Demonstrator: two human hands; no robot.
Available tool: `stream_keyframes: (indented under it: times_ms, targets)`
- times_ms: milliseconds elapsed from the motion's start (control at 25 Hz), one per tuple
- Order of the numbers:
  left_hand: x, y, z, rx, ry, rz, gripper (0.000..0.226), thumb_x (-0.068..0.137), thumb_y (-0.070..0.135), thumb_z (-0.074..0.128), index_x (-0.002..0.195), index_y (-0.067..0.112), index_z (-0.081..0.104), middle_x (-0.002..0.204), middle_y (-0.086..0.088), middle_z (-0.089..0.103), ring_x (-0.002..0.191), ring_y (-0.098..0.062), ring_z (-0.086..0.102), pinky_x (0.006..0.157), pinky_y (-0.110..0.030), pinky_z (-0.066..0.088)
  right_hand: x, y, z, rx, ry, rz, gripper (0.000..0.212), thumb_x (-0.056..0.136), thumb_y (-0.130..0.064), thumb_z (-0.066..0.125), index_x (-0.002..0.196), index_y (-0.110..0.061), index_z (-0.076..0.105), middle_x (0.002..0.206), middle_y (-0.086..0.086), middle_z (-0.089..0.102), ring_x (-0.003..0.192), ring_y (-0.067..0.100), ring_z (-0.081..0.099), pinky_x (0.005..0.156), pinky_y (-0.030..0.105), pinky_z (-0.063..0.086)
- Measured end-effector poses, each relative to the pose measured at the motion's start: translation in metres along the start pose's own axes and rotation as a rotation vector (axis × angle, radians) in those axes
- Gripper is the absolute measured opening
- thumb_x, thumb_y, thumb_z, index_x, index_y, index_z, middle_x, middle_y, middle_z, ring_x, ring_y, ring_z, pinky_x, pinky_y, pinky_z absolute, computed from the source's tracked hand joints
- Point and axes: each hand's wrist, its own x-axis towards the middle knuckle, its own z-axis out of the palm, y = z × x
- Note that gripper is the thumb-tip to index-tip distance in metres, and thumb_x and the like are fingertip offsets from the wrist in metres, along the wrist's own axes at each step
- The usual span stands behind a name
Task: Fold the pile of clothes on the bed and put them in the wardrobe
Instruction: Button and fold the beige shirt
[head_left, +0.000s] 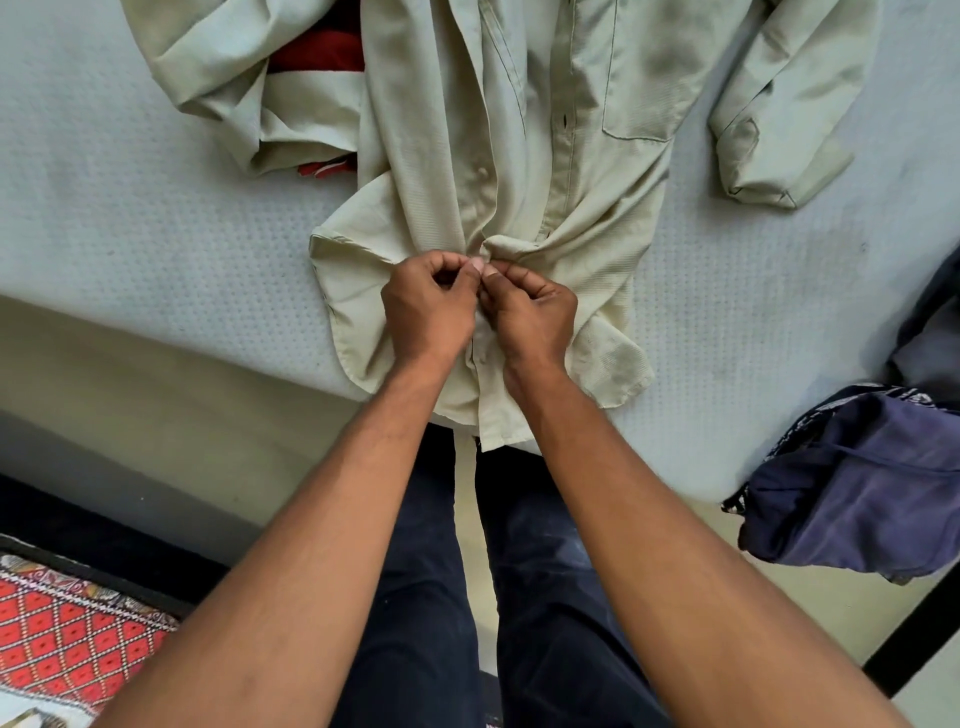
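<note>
The task looks to be at an early stage. A pale shirt (519, 130) lies spread front-up on the bed (130, 218), its hem hanging over the near edge and its sleeves thrown out to either side, so it is not yet folded. The left hand (428, 306) and right hand (530, 312) meet low on the shirt's front opening. Both have their fingers curled, pinching the fabric between thumb and fingertips. This is probably a button being done up, though the button itself is hidden. A red garment (322, 57) peeks from under the shirt's far-left sleeve, and a dark blue garment (857, 493) sits bunched at the bed's right edge — neither looks folded. No folded stack shows and the wardrobe is out of view, so nearly all the folding — and all the putting away — seems left to do.
</note>
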Motion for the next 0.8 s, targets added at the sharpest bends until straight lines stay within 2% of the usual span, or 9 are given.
stream_keyframes:
  times_ms: [80,200,280,400,520,600,680,800]
  targets:
    - [0.003,0.002,0.002,0.059,-0.030,0.007,0.014,0.093,0.026,0.070,0.087,0.013,0.072,0.076,0.007,0.071,0.074,-0.009,0.069,0.074,-0.029,0.058,-0.001,-0.001,-0.002,0.006,-0.033,0.001,0.006,0.088,-0.003,0.076,0.092,-0.001,0.079,0.087,0.018,0.077,0.078,0.023,0.072,0.081,0.040,0.061]
    - [0.005,0.001,0.002,0.182,-0.072,0.091,0.011,0.095,0.020,0.063,0.090,0.011,0.068,0.081,0.003,0.069,0.081,-0.019,0.068,0.077,-0.034,0.054,0.000,-0.005,-0.004,-0.008,-0.093,0.020,0.004,0.088,-0.002,0.075,0.086,-0.002,0.078,0.077,0.014,0.075,0.069,0.017,0.069,0.067,0.030,0.057]
    - [0.007,-0.001,0.002,0.226,-0.106,0.128,0.011,0.096,0.017,0.058,0.093,0.010,0.066,0.086,-0.001,0.069,0.085,-0.022,0.065,0.079,-0.035,0.051,0.001,-0.009,-0.004,-0.029,-0.101,0.039,0.006,0.088,-0.001,0.074,0.084,-0.004,0.078,0.072,0.009,0.073,0.064,0.014,0.066,0.063,0.026,0.053]
    - [0.011,0.001,-0.002,0.215,-0.204,0.084,0.011,0.100,0.018,0.055,0.093,0.014,0.062,0.080,0.008,0.061,0.075,-0.009,0.057,0.067,-0.018,0.043,0.004,-0.017,-0.009,-0.006,-0.166,0.110,0.015,0.088,0.001,0.072,0.078,-0.008,0.077,0.073,0.010,0.073,0.067,0.016,0.067,0.065,0.026,0.055]
    - [0.018,0.000,-0.009,0.175,-0.327,0.036,0.013,0.102,0.020,0.053,0.094,0.015,0.062,0.073,0.012,0.056,0.062,0.005,0.051,0.061,-0.014,0.039,0.007,-0.024,-0.016,-0.015,-0.247,0.180,0.013,0.090,0.002,0.069,0.082,-0.006,0.076,0.075,0.010,0.073,0.065,0.013,0.067,0.058,0.020,0.054]
    - [0.023,-0.001,-0.012,0.145,-0.365,0.027,0.015,0.102,0.021,0.054,0.094,0.013,0.064,0.075,0.008,0.059,0.065,0.002,0.052,0.066,-0.019,0.043,0.008,-0.026,-0.017,-0.114,-0.242,0.118,0.011,0.092,-0.001,0.069,0.087,-0.004,0.077,0.077,0.013,0.075,0.068,0.016,0.069,0.062,0.023,0.056]
    - [0.026,-0.001,-0.011,0.111,-0.364,0.022,0.015,0.101,0.019,0.055,0.094,0.012,0.067,0.080,0.002,0.064,0.073,-0.008,0.055,0.072,-0.026,0.047,0.008,-0.024,-0.015,-0.239,-0.207,-0.021,0.013,0.092,-0.009,0.071,0.083,-0.008,0.079,0.074,0.013,0.076,0.067,0.016,0.068,0.067,0.029,0.056]
    - [0.028,0.002,-0.012,0.088,-0.382,0.014,0.016,0.100,0.014,0.056,0.093,0.011,0.070,0.080,-0.001,0.069,0.073,-0.008,0.060,0.070,-0.024,0.051,0.004,-0.020,-0.014,-0.250,-0.195,-0.091,0.014,0.090,-0.020,0.078,0.079,-0.012,0.080,0.068,0.006,0.074,0.062,0.009,0.066,0.065,0.027,0.052]
